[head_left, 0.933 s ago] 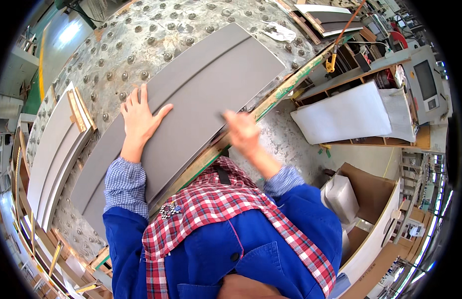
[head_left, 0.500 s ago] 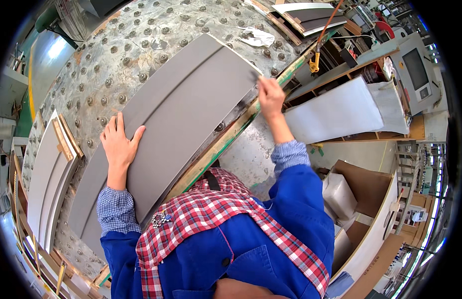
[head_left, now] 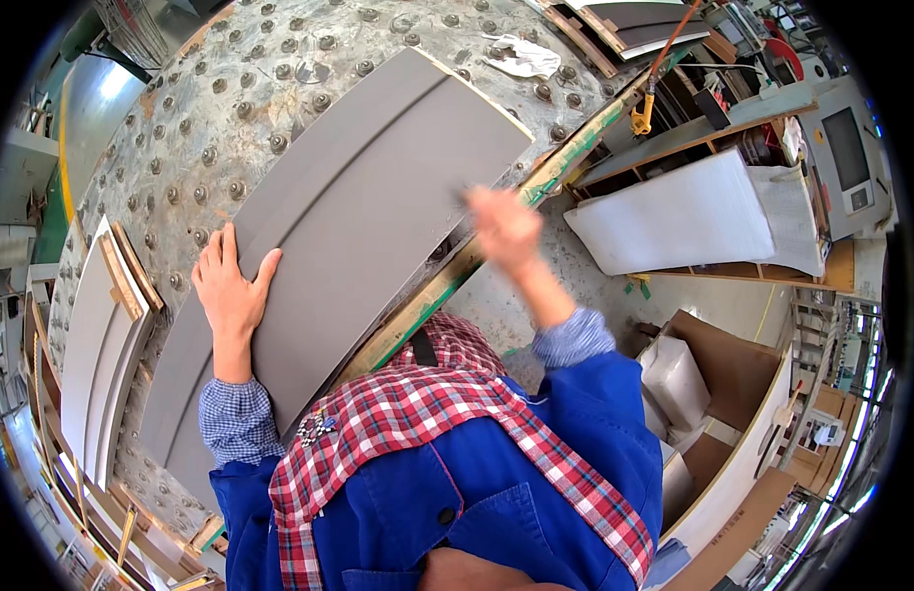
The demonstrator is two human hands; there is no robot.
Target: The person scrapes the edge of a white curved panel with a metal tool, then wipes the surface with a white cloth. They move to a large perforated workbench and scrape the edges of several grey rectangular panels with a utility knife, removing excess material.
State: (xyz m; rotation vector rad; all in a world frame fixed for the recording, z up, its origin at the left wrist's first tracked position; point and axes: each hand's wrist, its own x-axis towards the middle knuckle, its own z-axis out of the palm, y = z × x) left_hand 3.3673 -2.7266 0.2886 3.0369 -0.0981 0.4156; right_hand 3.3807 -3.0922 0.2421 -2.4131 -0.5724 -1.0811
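A long grey panel [head_left: 368,212] with a groove along its length lies across the ball-studded table, its pale end edge at the far right. My left hand [head_left: 231,295] rests on the panel's left part, fingers stretched and thumb apart. Over the near edge, toward the panel's right end, my right hand [head_left: 506,227] is closed and smeared by motion. A small dark thing pokes out at its fingers, touching or just over the panel; its kind cannot be made out.
Stacked grey-white panels [head_left: 104,355] with wooden strips lie at the left, more at the far right. A white cloth [head_left: 523,56] lies on the table [head_left: 196,118]. A yellow hook [head_left: 642,116] hangs right, near a white sheet [head_left: 674,217]. An open cardboard box [head_left: 728,364] stands lower right.
My right hand has moved left and toward me from the panel's far right corner to its near edge. My left hand stays in place on the panel.
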